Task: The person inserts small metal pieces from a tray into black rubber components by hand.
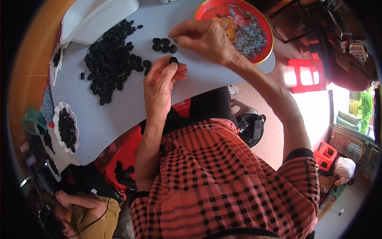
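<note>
My left hand (158, 89) pinches a small black round piece (173, 60) between thumb and fingertips, just above the table's near side. To its upper right hovers my right hand (207, 40), its thumb and fingertips closed together; whatever they hold is too small to make out. Beneath those fingertips lies a little group of black ring-like pieces (160, 45). Left of my hands spreads a big loose heap of similar black pieces (107, 59). Beyond my right wrist sits a red round tray (271, 43) containing many tiny silvery metal parts (248, 42).
A white bin (93, 20) stands at the table's far left. On the grey table's (119, 115) left end is a white scalloped dish (76, 131) of black parts. A co-worker in a yellow top (95, 217) sits at lower left. Red stools (306, 75) stand to the right.
</note>
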`<state>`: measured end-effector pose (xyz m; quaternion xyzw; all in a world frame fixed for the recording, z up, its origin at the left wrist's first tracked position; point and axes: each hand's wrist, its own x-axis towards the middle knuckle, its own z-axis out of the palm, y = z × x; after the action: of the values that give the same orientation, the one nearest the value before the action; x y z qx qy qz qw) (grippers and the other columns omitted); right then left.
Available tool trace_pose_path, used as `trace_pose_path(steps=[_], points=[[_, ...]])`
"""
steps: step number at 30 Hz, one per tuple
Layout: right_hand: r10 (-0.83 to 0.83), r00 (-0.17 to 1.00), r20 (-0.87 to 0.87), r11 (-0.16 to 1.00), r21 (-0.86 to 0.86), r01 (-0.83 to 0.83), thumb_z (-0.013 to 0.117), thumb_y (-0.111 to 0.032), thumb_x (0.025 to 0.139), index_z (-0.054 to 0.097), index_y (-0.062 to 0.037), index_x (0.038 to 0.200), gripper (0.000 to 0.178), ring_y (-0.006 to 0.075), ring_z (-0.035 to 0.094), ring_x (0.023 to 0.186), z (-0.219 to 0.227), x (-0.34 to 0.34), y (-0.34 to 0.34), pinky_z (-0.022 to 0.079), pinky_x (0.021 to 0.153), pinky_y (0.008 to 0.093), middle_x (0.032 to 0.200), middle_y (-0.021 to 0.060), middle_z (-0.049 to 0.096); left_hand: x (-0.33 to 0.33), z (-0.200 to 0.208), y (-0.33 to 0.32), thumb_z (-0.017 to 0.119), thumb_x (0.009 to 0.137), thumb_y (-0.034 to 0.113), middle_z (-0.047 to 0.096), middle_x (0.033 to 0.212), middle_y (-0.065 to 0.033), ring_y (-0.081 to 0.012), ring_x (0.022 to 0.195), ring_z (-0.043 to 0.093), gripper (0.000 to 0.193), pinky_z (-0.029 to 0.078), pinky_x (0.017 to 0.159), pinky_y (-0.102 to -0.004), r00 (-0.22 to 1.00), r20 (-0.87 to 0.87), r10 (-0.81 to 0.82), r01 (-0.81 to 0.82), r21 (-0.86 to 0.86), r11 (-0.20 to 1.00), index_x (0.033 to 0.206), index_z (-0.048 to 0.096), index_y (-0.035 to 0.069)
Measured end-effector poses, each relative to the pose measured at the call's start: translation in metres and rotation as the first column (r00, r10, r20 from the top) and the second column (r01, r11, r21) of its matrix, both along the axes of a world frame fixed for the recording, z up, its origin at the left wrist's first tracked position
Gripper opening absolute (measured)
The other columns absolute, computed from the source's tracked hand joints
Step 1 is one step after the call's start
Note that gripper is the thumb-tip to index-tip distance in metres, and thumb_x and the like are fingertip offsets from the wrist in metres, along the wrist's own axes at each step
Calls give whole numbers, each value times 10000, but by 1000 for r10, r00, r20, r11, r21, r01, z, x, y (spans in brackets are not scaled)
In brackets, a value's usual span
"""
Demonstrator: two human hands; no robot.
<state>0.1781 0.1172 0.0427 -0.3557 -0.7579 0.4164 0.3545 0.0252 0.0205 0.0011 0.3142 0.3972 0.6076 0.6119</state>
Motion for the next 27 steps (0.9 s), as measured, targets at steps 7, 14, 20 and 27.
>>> trace_pose_path(steps=[7,14,20,27], points=[[39,998,-39,992,-118,-43,607,-73,845,676,-23,996,174,81,620,714,-18,-12,-31,509,667,233,777,34,654,-6,-6,-5,579,925,116,657,881,-102,-161,804,633,210,516,716,-285,999,-35,-11,11,14,1000,1073,606,-30],[256,964,68,965,47,-260,600,-41,853,659,-13,997,158,82,597,719,-17,-2,-22,500,662,232,835,42,645,-8,-10,-11,580,925,127,650,849,-99,-142,764,629,199,517,690,-268,996,-73,-60,61,10,998,1050,626,-20],[101,981,-164,950,-277,-144,646,-95,893,646,7,1021,164,46,570,750,-23,-5,-29,496,681,200,850,12,632,-8,-5,-10,578,926,135,651,834,-100,-149,746,627,207,510,673,-267,998,-51,-32,31,-25,999,1059,626,-16],[48,987,-154,980,-186,-77,635,-51,861,652,10,983,137,69,611,805,-25,-8,-34,512,724,225,865,30,660,-9,-5,-11,580,927,134,656,823,-106,-151,735,630,210,509,670,-265,999,-30,-23,21,-47,999,1069,621,-16]])
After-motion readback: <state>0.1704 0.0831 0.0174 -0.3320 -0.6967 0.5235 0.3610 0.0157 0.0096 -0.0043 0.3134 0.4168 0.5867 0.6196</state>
